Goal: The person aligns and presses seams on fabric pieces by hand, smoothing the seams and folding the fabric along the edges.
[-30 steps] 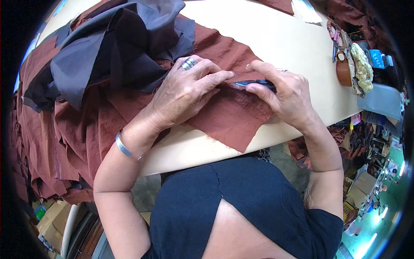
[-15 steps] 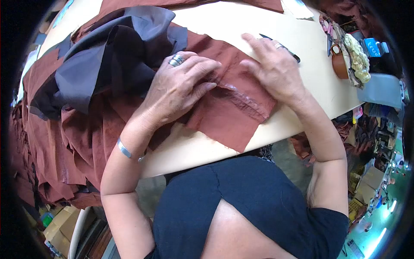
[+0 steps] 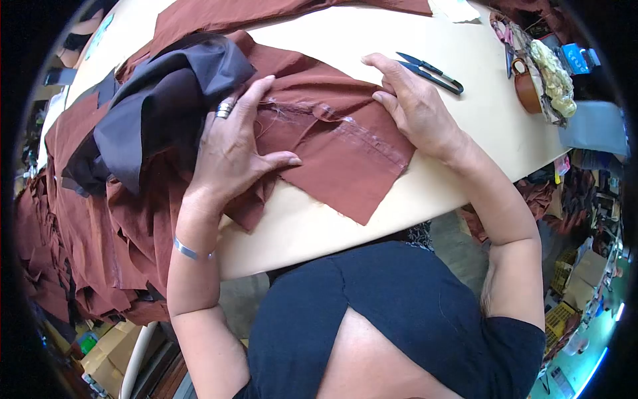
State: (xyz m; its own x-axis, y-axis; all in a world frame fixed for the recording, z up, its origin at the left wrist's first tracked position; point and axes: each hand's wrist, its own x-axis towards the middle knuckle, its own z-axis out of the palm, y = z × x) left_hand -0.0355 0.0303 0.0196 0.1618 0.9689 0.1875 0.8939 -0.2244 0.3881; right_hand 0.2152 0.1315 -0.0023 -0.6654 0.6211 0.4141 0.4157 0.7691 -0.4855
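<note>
A reddish-brown piece of cloth [image 3: 359,169] with a seam and loose threads across it lies on the pale table [image 3: 312,233]. My left hand [image 3: 232,143] rests at its left part with the thumb spread away from the fingers, beside a heap of dark grey cloth [image 3: 179,93]. At the cloth's right edge is my right hand [image 3: 422,113], its fingers bent and the thumb apart from the index finger. Nothing shows in its grasp. Just beyond that hand lie black thread snips [image 3: 432,72].
More brown cloth [image 3: 133,233] hangs over the table's left edge. A brown strip [image 3: 279,14] runs along the far side. At the right stand a brown cup-like holder [image 3: 527,93], a pale bundled cloth [image 3: 551,76] and a blue box [image 3: 575,58].
My left hand has moved left and opened its thumb away from the fingers, baring more of the seam. The right hand has shifted slightly and curled its fingers. The dark cloth has shifted.
</note>
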